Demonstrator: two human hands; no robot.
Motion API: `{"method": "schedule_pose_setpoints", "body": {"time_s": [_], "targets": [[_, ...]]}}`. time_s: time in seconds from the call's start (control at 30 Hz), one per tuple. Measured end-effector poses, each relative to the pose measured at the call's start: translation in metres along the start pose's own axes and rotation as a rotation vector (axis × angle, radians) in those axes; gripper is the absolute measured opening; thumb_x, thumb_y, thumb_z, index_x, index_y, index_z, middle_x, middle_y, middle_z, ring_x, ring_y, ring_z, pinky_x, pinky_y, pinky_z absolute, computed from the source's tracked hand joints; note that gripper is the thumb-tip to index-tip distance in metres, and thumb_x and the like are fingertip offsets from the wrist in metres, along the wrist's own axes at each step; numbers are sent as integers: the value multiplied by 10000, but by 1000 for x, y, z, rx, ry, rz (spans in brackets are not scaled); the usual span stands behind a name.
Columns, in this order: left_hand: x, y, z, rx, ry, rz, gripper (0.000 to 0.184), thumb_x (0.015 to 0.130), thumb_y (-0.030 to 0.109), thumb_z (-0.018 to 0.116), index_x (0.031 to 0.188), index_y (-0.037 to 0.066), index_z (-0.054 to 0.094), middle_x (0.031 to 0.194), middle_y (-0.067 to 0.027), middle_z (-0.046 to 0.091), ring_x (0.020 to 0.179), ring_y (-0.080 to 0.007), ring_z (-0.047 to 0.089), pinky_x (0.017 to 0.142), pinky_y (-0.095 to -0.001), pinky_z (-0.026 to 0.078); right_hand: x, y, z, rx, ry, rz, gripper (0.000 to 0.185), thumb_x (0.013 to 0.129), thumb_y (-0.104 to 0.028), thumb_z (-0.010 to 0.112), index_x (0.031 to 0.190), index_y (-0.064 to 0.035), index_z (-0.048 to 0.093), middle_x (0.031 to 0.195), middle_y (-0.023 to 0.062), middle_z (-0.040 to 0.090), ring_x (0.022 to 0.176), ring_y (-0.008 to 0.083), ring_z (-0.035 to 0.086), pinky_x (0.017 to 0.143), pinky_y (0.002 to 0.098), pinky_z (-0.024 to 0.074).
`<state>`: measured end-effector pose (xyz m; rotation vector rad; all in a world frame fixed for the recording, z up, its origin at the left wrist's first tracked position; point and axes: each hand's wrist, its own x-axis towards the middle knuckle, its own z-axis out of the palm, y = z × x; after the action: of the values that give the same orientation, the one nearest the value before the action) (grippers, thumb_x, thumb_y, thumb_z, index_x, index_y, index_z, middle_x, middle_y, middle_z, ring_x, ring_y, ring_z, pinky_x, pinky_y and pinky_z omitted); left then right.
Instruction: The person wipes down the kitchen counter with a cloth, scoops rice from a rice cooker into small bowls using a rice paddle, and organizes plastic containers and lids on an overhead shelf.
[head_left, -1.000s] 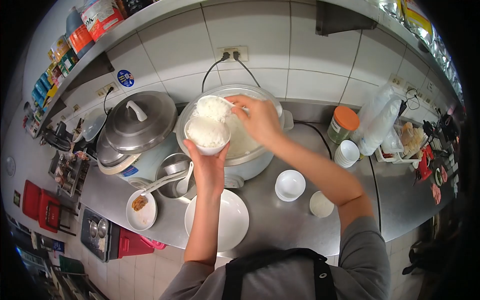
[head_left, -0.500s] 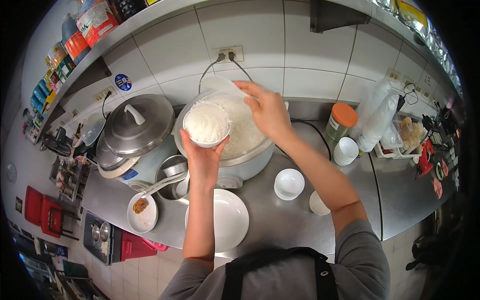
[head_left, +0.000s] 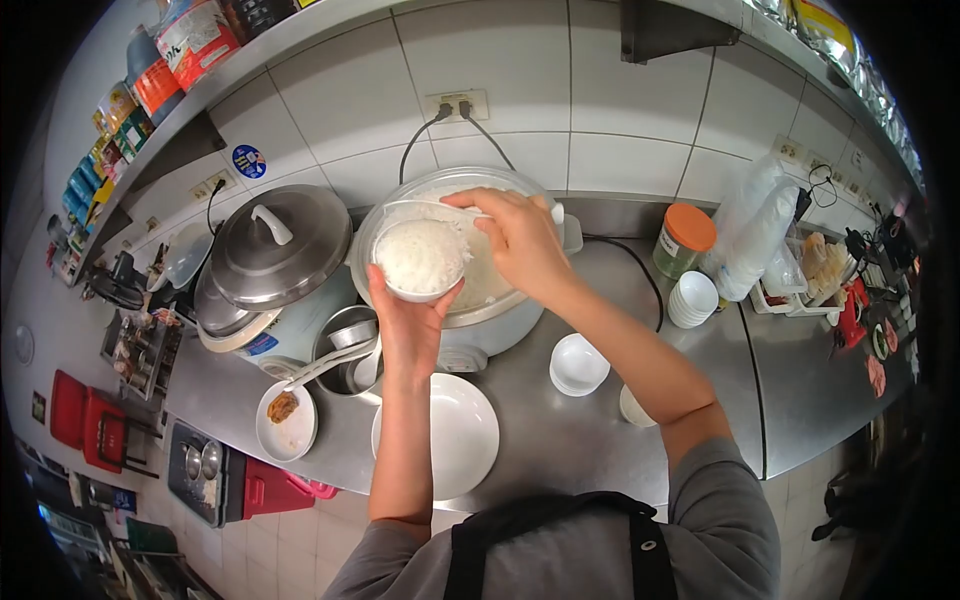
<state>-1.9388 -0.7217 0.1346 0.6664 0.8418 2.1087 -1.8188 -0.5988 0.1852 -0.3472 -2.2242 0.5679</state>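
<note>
My left hand (head_left: 408, 325) holds a small white bowl (head_left: 420, 296) from below, over the near left rim of a large rice cooker (head_left: 505, 335). Cooked white rice (head_left: 420, 252) rises in a rounded mound above the bowl. Pinched in my right hand (head_left: 522, 242) is a pale rice paddle (head_left: 428, 208), its blade just behind the mound; whether it touches the rice I cannot tell. More rice (head_left: 487, 282) lies inside the cooker, partly hidden by my hands.
Left stands a lidded cooker (head_left: 280, 250), with a metal pot (head_left: 335, 375) and tongs (head_left: 330, 364) nearby. A large white plate (head_left: 465, 440) lies in front. White bowls (head_left: 579, 364) sit right of it; farther right are stacked bowls (head_left: 692, 300) and an orange-lidded jar (head_left: 685, 240).
My right hand and the paddle have come down toward the rice mound. The bowl has shifted slightly right and toward me, and the mound looks rounder.
</note>
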Motion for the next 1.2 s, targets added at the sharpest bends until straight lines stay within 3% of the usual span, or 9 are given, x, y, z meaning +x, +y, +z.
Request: {"method": "schedule_pose_setpoints", "body": {"time_s": [0.17,0.27,0.47,0.6,0.8,0.93,1.03,1.13,1.2], "targets": [[-4,-5,-6,-122,3,49,757,977,603,433,1492,56,336,1490,-171,429,1334,-353,487,1077,-494,471,-6,9,17,278,25,18,379,858,47,581,1177,-141,663,1124,64,707,1023,235,653,903,398,411],[-12,-8,-9,-228,16,104,754,961,568,475,1496,59,325,1504,-165,410,1356,-352,460,1094,-516,453,-4,7,0,473,59,346,389,881,82,539,1227,-75,622,1154,133,673,931,265,653,845,338,510],[-24,-15,-5,-298,80,194,732,946,530,518,1490,76,333,1512,-147,398,1376,-333,435,1122,-521,428,-46,-23,31,331,103,45,372,884,70,547,1226,-69,597,1187,114,682,1034,291,670,853,398,522],[-35,-16,5,-316,148,293,704,962,559,457,1480,96,342,1494,-125,408,1360,-297,447,1079,-490,462,-50,-25,22,615,111,402,390,909,11,591,1291,-65,574,1176,79,668,876,157,632,725,292,503],[-43,-34,-16,-367,130,340,724,949,574,471,1483,104,337,1486,-123,423,1337,-306,469,1047,-475,484,-83,-67,39,550,105,212,416,898,17,590,1307,-54,557,1227,114,626,896,199,649,748,309,528],[-52,-20,-1,-248,183,347,746,942,619,449,1486,122,337,1469,-121,448,1291,-322,519,1001,-499,516,-61,-48,24,715,101,476,386,908,16,583,1290,-37,563,1192,112,650,907,204,654,782,315,531],[-57,-19,-9,-221,100,283,751,951,634,424,1494,123,337,1482,-126,443,1310,-341,506,1027,-494,505,-60,-36,30,919,7,469,367,916,14,575,1281,-29,567,1185,130,669,929,207,667,801,330,535],[-55,-17,-8,-243,107,265,748,952,640,411,1487,121,343,1470,-126,453,1280,-339,531,995,-492,524,-64,-61,10,633,12,205,368,915,17,569,1280,-25,567,1167,135,681,969,217,675,831,346,533],[-55,-17,-10,-255,113,244,745,952,642,402,1480,119,348,1458,-125,462,1257,-334,550,970,-495,538,-66,-57,10,623,76,227,365,914,13,574,1276,-32,578,1169,99,676,966,196,650,815,328,511]]}}
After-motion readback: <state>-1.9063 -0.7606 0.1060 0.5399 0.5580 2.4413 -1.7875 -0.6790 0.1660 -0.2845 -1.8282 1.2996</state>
